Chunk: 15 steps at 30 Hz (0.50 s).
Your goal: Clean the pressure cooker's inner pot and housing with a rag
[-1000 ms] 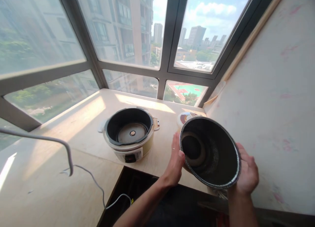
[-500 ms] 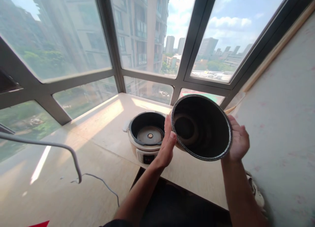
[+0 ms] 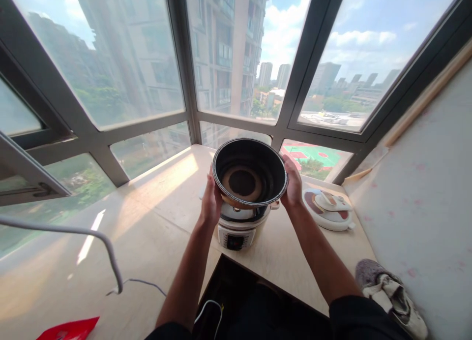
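A dark round inner pot [image 3: 243, 182] with a silvery rim is held between my two hands, its mouth tilted towards me. My left hand [image 3: 211, 198] presses on its left side, and my right hand [image 3: 293, 182] grips the right side near the rim. Directly below and behind the pot stands the white pressure cooker body [image 3: 238, 234], with a dark control panel on its front. The pot hides most of the cooker's opening; only a strip of the inside shows. Whether pot and cooker touch, I cannot tell.
To the right lies the cooker's lid [image 3: 328, 209] on the sill. A pair of shoes [image 3: 393, 295] sits by the wall at lower right. A grey cable [image 3: 84, 231] curves in from the left, above a red packet [image 3: 70, 328]. Windows [image 3: 236, 59] enclose the back.
Both hands have carried the pot left, from beside the cooker to over it. The pot's mouth has turned, and the view has shifted, bringing the lid into sight.
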Tool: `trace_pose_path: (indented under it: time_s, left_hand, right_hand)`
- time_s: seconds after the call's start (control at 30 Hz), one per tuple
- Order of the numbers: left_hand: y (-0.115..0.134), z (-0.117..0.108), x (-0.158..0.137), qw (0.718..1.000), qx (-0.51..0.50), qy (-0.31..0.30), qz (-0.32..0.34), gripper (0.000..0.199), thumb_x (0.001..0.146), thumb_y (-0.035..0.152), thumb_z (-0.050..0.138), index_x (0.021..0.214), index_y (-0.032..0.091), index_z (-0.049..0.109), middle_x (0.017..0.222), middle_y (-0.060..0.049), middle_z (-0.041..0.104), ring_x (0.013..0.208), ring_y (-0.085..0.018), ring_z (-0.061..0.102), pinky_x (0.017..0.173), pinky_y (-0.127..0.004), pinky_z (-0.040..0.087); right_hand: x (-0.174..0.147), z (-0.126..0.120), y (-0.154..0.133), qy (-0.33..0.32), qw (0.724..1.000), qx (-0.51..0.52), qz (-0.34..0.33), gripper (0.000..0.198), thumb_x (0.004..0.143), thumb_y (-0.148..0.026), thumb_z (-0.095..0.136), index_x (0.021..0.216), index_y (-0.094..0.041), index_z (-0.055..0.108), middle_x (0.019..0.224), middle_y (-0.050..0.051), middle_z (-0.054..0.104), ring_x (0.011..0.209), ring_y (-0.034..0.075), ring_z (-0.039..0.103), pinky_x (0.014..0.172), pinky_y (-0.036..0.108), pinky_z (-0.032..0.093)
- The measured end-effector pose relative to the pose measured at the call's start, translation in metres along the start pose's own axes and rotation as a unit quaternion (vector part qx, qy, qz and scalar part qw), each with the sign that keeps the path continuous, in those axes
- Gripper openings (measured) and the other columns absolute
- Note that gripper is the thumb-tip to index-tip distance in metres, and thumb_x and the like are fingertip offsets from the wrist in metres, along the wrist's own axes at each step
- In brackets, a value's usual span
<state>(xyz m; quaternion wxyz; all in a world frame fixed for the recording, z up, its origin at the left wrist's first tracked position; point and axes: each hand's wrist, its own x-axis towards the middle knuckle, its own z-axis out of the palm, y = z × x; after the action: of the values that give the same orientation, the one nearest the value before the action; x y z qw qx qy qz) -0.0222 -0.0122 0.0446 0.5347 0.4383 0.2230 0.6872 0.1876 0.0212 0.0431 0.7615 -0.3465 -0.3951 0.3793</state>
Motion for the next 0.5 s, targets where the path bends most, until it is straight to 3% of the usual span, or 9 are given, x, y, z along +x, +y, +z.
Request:
trace_pose_path:
  time_s: [0.2,0.5]
  left_hand:
    - [-0.003,-0.02,0.005,1.0,-0.013,-0.006,-0.005,0.065,0.096,0.067,0.046,0.146,0.027,0.055,0.154,-0.005,0.054,0.153,-0.029,0.033,0.127,-0.047,0.026]
    - [-0.022,-0.034,0.005,1.0,-0.011,0.026,-0.007,0.061,0.096,0.061,0.052,0.147,0.027,0.054,0.154,-0.006,0.054,0.152,-0.027,0.035,0.128,-0.045,0.023]
  right_hand:
    - [-0.003,0.013,0.014,-0.032,0.998,-0.011,0.047,0.068,0.078,-0.047,0.072,0.14,-0.023,0.057,0.129,0.006,0.07,0.122,0.029,0.064,0.105,0.046,0.051]
    - [-0.006,0.007,0.032,-0.046,0.996,-0.034,0.073,0.071,0.076,-0.044,0.076,0.141,-0.024,0.056,0.131,0.005,0.069,0.117,0.027,0.066,0.105,0.044,0.051]
